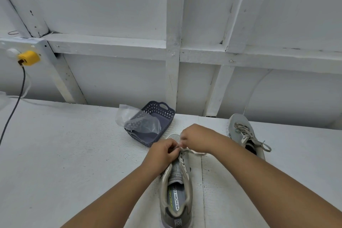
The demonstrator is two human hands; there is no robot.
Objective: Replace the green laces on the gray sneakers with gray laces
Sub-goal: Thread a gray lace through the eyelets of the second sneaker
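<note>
Indoors, white painted table (74, 153), white framed wall (111, 15), left hand (162, 153) and right hand (196, 139) pinching lace (194, 152)

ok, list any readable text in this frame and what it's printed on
"MEMORY FOA": white strip on the insole of the near sneaker; the last letter is hidden under the collar.
Green brand lettering beside it on the same insole: partly hidden and blurred, not surely readable.
Far sneaker, basket, yellow plug: no legible text.
</note>
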